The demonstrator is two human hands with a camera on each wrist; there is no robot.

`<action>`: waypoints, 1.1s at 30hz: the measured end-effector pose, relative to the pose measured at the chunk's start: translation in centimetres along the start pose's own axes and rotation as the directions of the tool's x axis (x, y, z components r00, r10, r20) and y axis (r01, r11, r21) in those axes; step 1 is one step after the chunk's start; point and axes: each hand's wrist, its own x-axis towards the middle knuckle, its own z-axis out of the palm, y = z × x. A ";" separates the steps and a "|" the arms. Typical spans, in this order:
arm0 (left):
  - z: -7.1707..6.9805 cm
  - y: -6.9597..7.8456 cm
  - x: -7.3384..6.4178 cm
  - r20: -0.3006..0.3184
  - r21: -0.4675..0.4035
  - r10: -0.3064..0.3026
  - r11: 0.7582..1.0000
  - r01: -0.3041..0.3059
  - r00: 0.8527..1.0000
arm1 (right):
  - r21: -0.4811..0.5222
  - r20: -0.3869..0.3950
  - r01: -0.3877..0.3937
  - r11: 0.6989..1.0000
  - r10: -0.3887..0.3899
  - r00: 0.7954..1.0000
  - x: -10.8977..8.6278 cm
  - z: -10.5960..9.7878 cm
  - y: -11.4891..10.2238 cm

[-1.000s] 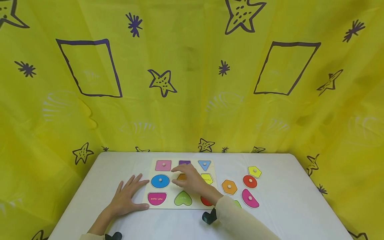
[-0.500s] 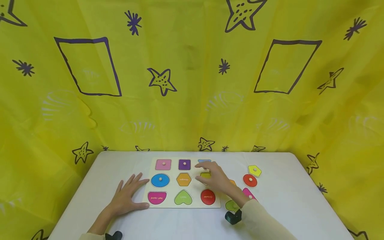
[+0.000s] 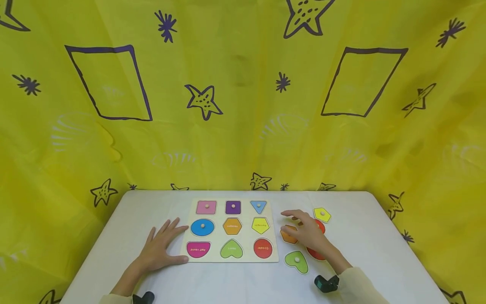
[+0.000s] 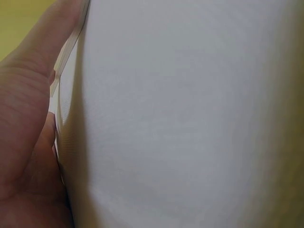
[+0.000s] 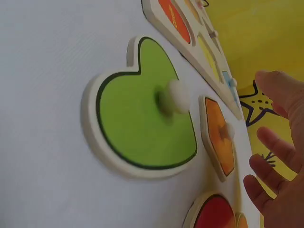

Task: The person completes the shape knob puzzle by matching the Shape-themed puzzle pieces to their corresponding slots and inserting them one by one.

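- Puzzle board: it lies on the table surface, its far side near the table's far edge.
- Seated pieces: pink square, purple square and blue triangle along the board's far edge; blue oval by its left edge. The other five places show no knob.
- My left hand: fingers straight and spread, gripping nothing, thumb at the board's near-left corner; presumably steadying.
- My right hand: half open, thumb and fingers apart, nothing between them, beyond the board's right edge and partly over the orange hexagon.
- Loose pieces: green heart beside the board's near-right corner; yellow pentagon towards the table's far edge; red disc, partly hidden by my right hand.
- Step in hand, as I judge it: reaching for a loose piece, which one uncertain.
- Next move: calls for a thumb-and-finger pinch on one knob, then lifting clear.
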 end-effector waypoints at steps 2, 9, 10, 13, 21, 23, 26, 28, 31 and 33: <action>0.0 0.0 0.0 0.007 0.000 -0.008 1.000 0.008 1.000 | 0.001 0.003 0.001 1.000 -0.001 1.000 -0.3 -0.2 0.5; 0.1 0.0 0.0 0.029 0.009 -0.041 0.999 0.041 0.999 | -0.035 0.030 -0.026 0.999 0.027 0.999 -1.0 -0.4 1.7; 0.1 0.0 0.0 0.030 0.007 -0.042 0.999 0.042 0.999 | -0.042 0.034 -0.018 0.999 0.020 0.999 -1.1 -0.4 1.8; 0.0 0.1 0.0 0.031 0.006 -0.041 0.999 0.041 0.999 | -0.059 0.043 0.015 0.998 -0.012 0.999 -1.2 -0.3 2.2; 0.0 0.2 0.1 0.031 0.008 -0.047 0.999 0.046 0.998 | -0.063 0.048 0.066 0.996 -0.063 0.997 -1.3 -0.4 3.0; 0.0 0.2 0.2 0.032 0.008 -0.049 0.999 0.049 0.998 | -0.060 0.051 0.063 0.996 -0.060 0.997 -1.3 -0.4 3.2; 0.0 0.1 0.2 0.032 0.012 -0.050 0.999 0.049 0.998 | -0.052 0.057 0.050 0.997 -0.047 0.997 -1.2 -0.4 3.4; 0.1 0.0 0.2 0.030 0.013 -0.046 0.999 0.046 0.998 | -0.050 0.059 0.044 0.998 -0.041 0.997 -1.2 -0.3 3.5; 0.1 0.0 0.2 0.026 0.008 -0.039 0.999 0.039 0.999 | -0.052 0.059 0.038 0.998 -0.035 0.998 -1.2 -0.3 3.5; 0.0 0.0 0.2 0.026 0.005 -0.036 0.999 0.036 0.999 | -0.051 0.057 0.036 0.998 -0.033 0.998 -1.2 -0.2 3.5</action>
